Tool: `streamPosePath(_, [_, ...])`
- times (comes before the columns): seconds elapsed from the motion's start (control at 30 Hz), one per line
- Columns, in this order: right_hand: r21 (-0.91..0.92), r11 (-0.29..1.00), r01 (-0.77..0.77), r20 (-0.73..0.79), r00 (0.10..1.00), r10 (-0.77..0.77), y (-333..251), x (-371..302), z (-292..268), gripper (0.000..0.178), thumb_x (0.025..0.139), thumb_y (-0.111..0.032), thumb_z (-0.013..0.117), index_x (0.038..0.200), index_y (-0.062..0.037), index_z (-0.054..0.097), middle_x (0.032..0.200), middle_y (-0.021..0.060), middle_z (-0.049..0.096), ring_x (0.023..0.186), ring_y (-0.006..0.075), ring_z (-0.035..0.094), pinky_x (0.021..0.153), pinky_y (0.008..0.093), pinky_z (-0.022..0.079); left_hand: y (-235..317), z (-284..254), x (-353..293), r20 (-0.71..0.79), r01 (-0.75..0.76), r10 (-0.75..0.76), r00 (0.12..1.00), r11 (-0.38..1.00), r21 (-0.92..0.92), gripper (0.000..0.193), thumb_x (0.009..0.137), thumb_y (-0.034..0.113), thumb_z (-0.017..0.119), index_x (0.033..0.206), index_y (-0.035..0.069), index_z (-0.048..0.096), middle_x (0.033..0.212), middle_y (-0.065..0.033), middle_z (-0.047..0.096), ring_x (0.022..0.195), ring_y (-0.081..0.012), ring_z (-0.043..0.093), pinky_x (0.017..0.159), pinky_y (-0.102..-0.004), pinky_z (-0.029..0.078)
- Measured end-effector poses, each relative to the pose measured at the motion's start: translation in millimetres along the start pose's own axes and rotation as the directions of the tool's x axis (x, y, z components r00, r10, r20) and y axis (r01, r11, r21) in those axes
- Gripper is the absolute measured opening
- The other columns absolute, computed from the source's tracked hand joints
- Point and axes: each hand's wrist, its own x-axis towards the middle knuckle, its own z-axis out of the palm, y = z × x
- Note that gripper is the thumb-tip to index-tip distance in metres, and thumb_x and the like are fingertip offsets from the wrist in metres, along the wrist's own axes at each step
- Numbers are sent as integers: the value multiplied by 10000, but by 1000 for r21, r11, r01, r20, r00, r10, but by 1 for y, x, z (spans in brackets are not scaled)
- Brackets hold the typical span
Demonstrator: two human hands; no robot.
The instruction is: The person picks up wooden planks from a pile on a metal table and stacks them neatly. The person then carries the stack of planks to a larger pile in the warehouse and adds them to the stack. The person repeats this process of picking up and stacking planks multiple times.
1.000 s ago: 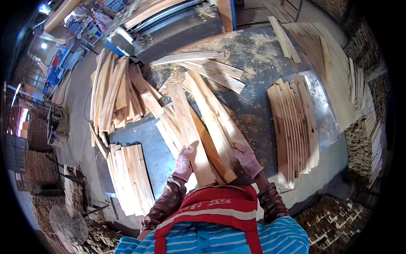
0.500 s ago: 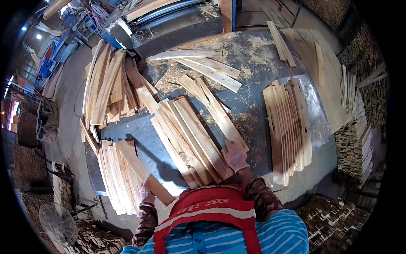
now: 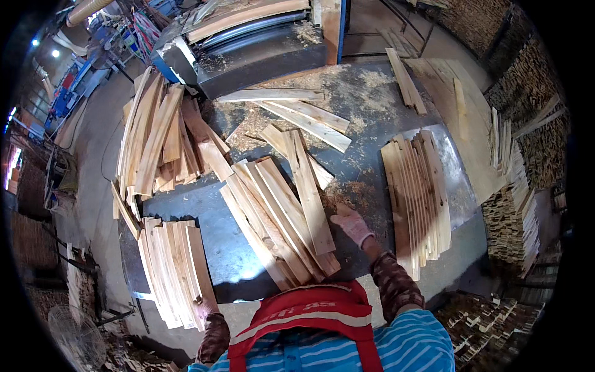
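Note:
My left hand [image 3: 206, 308], in a pale glove, grips the near end of a wooden board [image 3: 198, 260] lying along the right side of the left stack of boards [image 3: 164, 266]. My right hand [image 3: 352, 224], also gloved, hovers over the dark table with its fingers apart, holding nothing. Just left of it, a loose board [image 3: 310, 201] rests with its near end on the middle stack of boards [image 3: 260, 217]. Another board [image 3: 321, 175] lies partly beneath that loose one.
A large heap of boards [image 3: 158, 136] covers the table's far left. Loose boards [image 3: 310, 121] and sawdust lie before a machine with a roller [image 3: 254, 34]. At the right stands a neat row of boards [image 3: 416, 198]. A fan [image 3: 74, 332] is at lower left.
My left hand has brought its board, which slanted across, alongside the left stack. My right hand has let go of the loose board, whose near end has shifted left onto the middle stack.

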Motion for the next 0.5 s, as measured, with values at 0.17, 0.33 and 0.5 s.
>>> streamPosePath(0.17, [102,898,-428,218,890,400,-89,8,5,493,891,-370,564,1175,33,570,1114,281,645,1088,419,611,939,436,488,120,-25,-64,212,-185,155,965,975,126,545,933,262,569,1414,27,462,1360,-245,521,1255,-349,505,1022,-406,434])
streamPosePath(0.33, [196,933,-302,37,953,301,-169,14,24,371,875,-292,562,1105,0,561,1024,271,641,1003,434,618,875,482,494,100,63,-16,487,-111,632,603,671,-733,617,956,258,619,1458,-16,387,1412,-168,514,1242,-274,538,1053,-425,441])
streamPosePath(0.5, [372,902,219,168,940,-297,-251,-17,1,336,915,-250,561,1177,-39,547,1097,200,625,1001,402,610,870,467,497,242,80,-165,873,604,487,-9,699,-383,492,986,201,563,1432,69,405,1181,-143,628,1096,-281,630,910,-415,544])
